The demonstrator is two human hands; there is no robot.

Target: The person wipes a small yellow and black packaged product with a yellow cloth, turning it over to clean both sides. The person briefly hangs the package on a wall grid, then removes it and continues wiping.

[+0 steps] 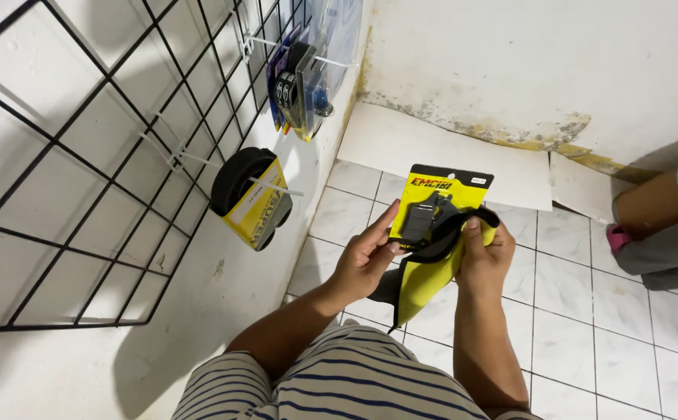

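Note:
A yellow and black blister pack [441,196] with a dark part under clear plastic is held up over the tiled floor. My left hand [366,257] grips its left edge, thumb on the front. My right hand [485,257] presses a yellow cloth with black trim [426,281] against the pack's lower right side; the cloth hangs down below both hands and hides the pack's bottom.
A black wire grid [105,155] on the left wall carries white hooks with a black roll in a yellow sleeve [249,198] and several packaged items [300,78]. White boards [448,152] lean at the stained wall's base. Another person's arm and leg [665,225] sit at right.

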